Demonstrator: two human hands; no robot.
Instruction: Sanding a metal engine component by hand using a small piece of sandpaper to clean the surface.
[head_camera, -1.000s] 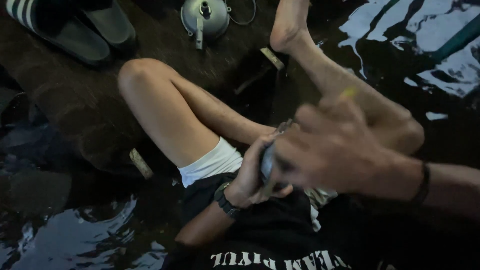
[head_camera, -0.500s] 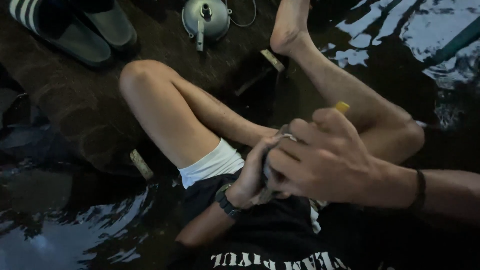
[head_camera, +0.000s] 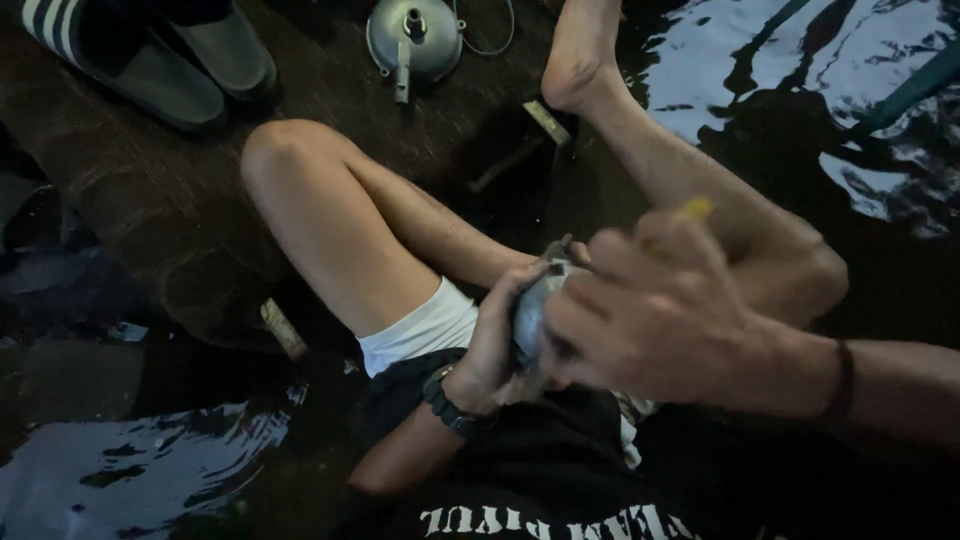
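While both hands meet over the lap, the head view shows a small grey metal part (head_camera: 530, 315) pinched between them, near the middle of the frame. The left hand (head_camera: 495, 350), with a dark watch (head_camera: 445, 400) on its wrist, cups the part from nine o'clock, fingers closed around its edge. The right hand (head_camera: 650, 310) comes in from three o'clock and covers most of the part, its fingers wrapped tight on it or on some tool; a yellow tip (head_camera: 697, 208) pokes out above the knuckles at twelve o'clock. A dark band (head_camera: 845, 375) circles that wrist.

At twelve o'clock from the hands, well apart, a round metal cap (head_camera: 412, 38) with a short spout lies on the dark mat (head_camera: 150, 220). Sandals (head_camera: 150, 60) sit at eleven o'clock. Wet floor (head_camera: 130, 460) shines at seven and at one o'clock.

My judgement is that the part could slip: both grips look crowded on a small, smooth piece held in the air over bare legs, and a hard twist or push could send it onto the wet floor, or drive the tool into the left palm.

Much stays hidden. The right hand masks the part's shape and what the yellow-tipped thing is. Motion blur softens the right fingers, and low light swallows the lap and the small sticks (head_camera: 283, 328) on the mat.
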